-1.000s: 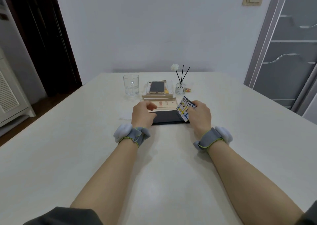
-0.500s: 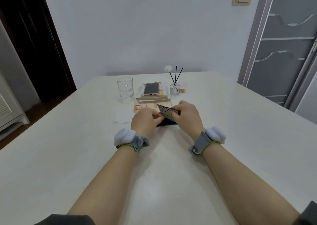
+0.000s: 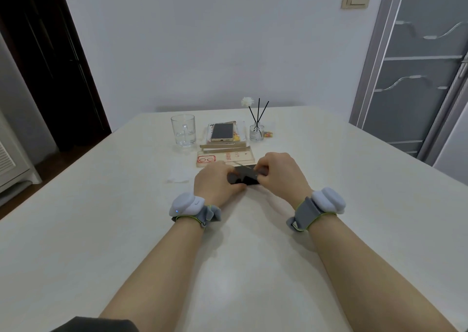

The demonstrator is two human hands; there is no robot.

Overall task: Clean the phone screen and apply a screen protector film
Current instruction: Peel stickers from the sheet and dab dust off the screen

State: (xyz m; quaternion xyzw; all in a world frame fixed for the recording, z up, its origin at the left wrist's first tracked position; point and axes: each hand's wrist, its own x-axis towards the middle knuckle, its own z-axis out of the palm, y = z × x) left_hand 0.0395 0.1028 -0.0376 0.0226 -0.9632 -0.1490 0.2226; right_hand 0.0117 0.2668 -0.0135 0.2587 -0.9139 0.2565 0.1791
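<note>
My left hand (image 3: 215, 182) and my right hand (image 3: 279, 173) meet over the middle of the table. Both pinch a small flat packet (image 3: 244, 173), whose dark side faces me. Under it a dark flat slab (image 3: 253, 181) lies on the table, mostly hidden by my fingers. I cannot tell where the packet ends and the slab begins. A gold phone (image 3: 222, 131) lies screen up on a stack of flat boxes at the back. Just beyond my hands rests a beige screen protector package (image 3: 225, 157) with red print.
A glass mug (image 3: 184, 130) stands left of the phone, and a reed diffuser bottle (image 3: 257, 131) stands right of it. A thin white sheet (image 3: 178, 177) lies left of my left hand. The white table (image 3: 101, 230) stretches wide around my forearms.
My right hand brought the colourful packet from the right over to my left hand. Both hands now grip it, and its printed face has turned away, so it looks dark.
</note>
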